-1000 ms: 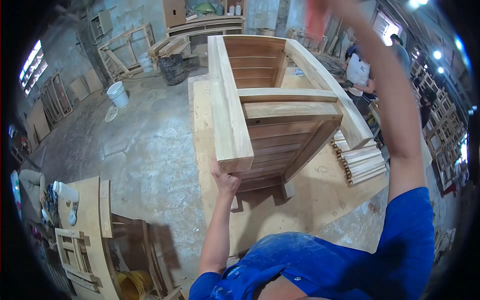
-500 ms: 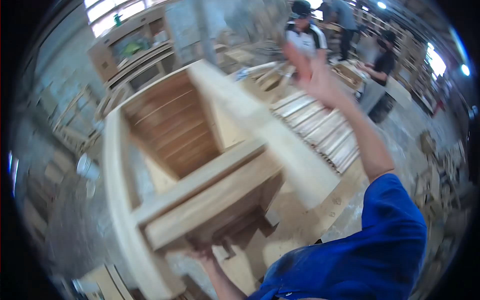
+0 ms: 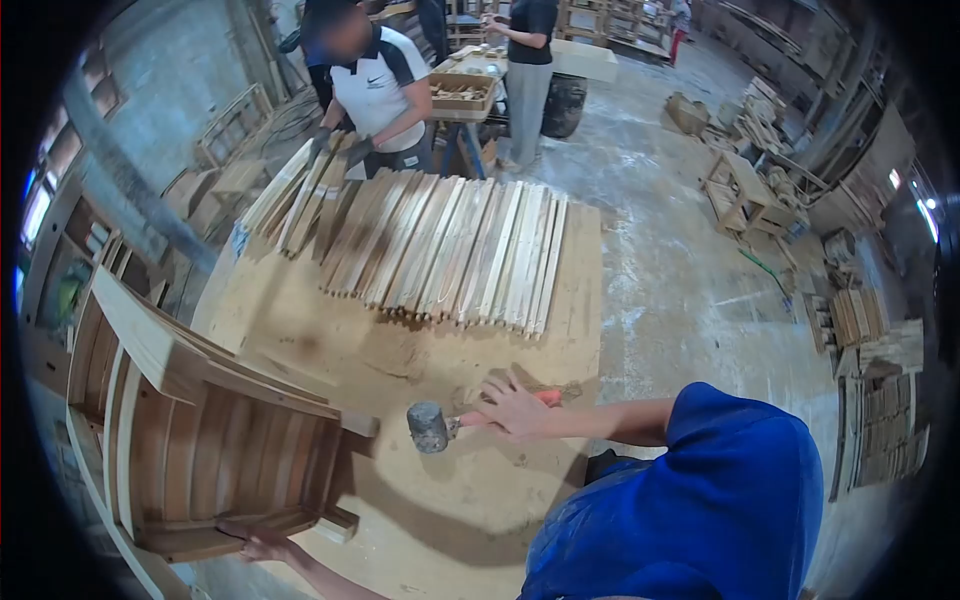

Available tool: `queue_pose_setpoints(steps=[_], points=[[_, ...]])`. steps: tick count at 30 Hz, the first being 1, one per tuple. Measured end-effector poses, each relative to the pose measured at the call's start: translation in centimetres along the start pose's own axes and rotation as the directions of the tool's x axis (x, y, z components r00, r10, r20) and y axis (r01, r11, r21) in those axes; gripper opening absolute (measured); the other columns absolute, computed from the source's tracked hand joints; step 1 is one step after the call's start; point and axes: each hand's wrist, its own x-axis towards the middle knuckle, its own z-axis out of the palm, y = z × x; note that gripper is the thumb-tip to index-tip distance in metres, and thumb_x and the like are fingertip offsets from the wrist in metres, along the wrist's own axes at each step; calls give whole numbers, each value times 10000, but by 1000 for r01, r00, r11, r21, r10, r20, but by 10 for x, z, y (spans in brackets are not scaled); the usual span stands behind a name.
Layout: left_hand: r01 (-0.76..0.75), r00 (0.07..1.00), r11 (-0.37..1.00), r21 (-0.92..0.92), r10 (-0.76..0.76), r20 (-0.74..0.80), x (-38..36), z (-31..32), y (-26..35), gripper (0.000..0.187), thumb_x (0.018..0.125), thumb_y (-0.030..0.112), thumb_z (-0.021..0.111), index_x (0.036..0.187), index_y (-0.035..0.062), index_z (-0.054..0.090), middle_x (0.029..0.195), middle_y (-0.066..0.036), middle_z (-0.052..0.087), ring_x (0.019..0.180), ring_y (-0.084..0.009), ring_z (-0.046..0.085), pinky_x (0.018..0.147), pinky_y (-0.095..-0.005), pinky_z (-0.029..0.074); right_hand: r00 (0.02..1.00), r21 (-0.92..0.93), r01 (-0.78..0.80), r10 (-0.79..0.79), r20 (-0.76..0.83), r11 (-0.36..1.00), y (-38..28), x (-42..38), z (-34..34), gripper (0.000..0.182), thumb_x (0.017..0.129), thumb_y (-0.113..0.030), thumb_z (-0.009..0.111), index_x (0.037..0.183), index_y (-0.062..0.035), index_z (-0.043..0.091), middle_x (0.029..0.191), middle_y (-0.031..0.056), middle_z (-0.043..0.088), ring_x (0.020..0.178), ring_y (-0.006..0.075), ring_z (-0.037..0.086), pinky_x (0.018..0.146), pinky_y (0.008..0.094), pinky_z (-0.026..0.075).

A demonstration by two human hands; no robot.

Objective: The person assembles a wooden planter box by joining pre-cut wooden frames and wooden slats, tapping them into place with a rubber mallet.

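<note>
The large pale plywood-topped desk (image 3: 560, 300) carries all the work items. At its left edge stands the slatted light-wood chair frame (image 3: 200, 440), tipped on its side with its slats facing the camera; the joints that show appear closed, so assembly of the frame is judged well advanced, though how much fitting remains cannot be told. Across the far half of the desk lies the row of loose pale wooden slats (image 3: 440, 250), laid side by side and not yet built into anything; a co-worker in a white shirt (image 3: 375, 85) handles the slats at the far left end of the row. Between the frame and the slats, on bare desk surface, lies the rubber mallet with a dark grey head and orange-red handle (image 3: 432, 427), head pointing toward the frame. The right hand (image 3: 515, 408) rests over the mallet handle with fingers spread, not visibly closed around it. The left hand (image 3: 262, 543) grips the lower rail of the chair frame, fingers wrapped under the edge
</note>
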Motion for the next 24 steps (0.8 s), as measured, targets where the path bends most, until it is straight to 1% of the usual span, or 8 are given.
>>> queue_pose_setpoints(steps=[4, 6, 9, 11, 15, 20, 22, 24], points=[[-63, 989, 995, 72, 52, 138, 53, 51, -34, 729, 954, 529, 586, 1336, -89, 528, 1256, -227, 626, 1075, -249, 622, 896, -404, 539, 1000, -86, -5, 7, 19, 996, 16, 24, -5, 425, 882, -338, 598, 1197, -59, 537, 1372, 244, 430, 1379, 412, 349, 1103, 655, 258], [-380, 866, 842, -384, 469, 172, 86, 81, -111, 813, 925, 605, 575, 1378, -65, 486, 1296, -206, 605, 1082, -256, 620, 918, -424, 537, 999, -109, -4, 10, 53, 994, 21, 26, 4, 448, 900, -346, 578, 1248, -65, 537, 1368, 242, 440, 1374, 406, 348, 1099, 664, 240], [-316, 836, 936, -155, 352, 421, 116, 119, -116, 870, 895, 599, 598, 1398, -90, 426, 1336, -262, 534, 1177, -327, 526, 996, -451, 442, 999, 78, 13, -16, 40, 997, 18, 20, 4, 436, 940, -355, 525, 1306, -122, 557, 1343, 237, 474, 1333, 406, 383, 1111, 655, 215], [-292, 890, 945, 146, 213, 404, 104, 109, -108, 911, 875, 594, 613, 1411, -107, 387, 1363, -300, 487, 1240, -374, 464, 1049, -470, 379, 982, 143, -91, 65, 176, 985, 19, 26, 10, 347, 931, -308, 522, 1269, -259, 586, 1295, 225, 499, 1355, 368, 344, 1085, 629, 263], [-182, 967, 805, 564, 43, 251, -36, 16, -47, 1002, 835, 585, 644, 1437, -142, 308, 1416, -376, 392, 1367, -467, 339, 1153, -506, 253, 999, -233, 30, -22, 36, 972, 20, 28, 24, 477, 917, -378, 520, 1293, -86, 556, 1342, 198, 509, 1348, 392, 384, 1124, 619, 225], [-182, 876, 840, 511, -97, 472, -235, -155, -19, 860, 792, 326, 744, 1464, -13, 328, 1445, -305, 305, 1359, -452, 292, 1129, -540, 272, 982, -128, 133, -148, -117, 983, 24, 24, 25, 514, 847, -440, 608, 1190, -59, 568, 1336, 215, 507, 1342, 398, 385, 1080, 630, 271], [-103, 923, 788, 608, -151, 353, -287, -227, -6, 817, 775, 271, 751, 1445, 12, 360, 1435, -282, 325, 1347, -448, 326, 1120, -528, 297, 946, -154, 198, -230, -230, 968, 23, 23, 17, 518, 805, -436, 669, 1146, -55, 588, 1187, 212, 563, 1217, 397, 480, 987, 576, 374], [-41, 948, 739, 672, -183, 259, -320, -290, 0, 799, 764, 271, 756, 1423, 15, 385, 1422, -277, 343, 1322, -447, 346, 1103, -531, 307, 955, -88, 293, -297, -28, 952, 21, 31, -1, 487, 786, -424, 708, 1085, -51, 613, 990, 178, 585, 1016, 383, 559, 836, 514, 445]])
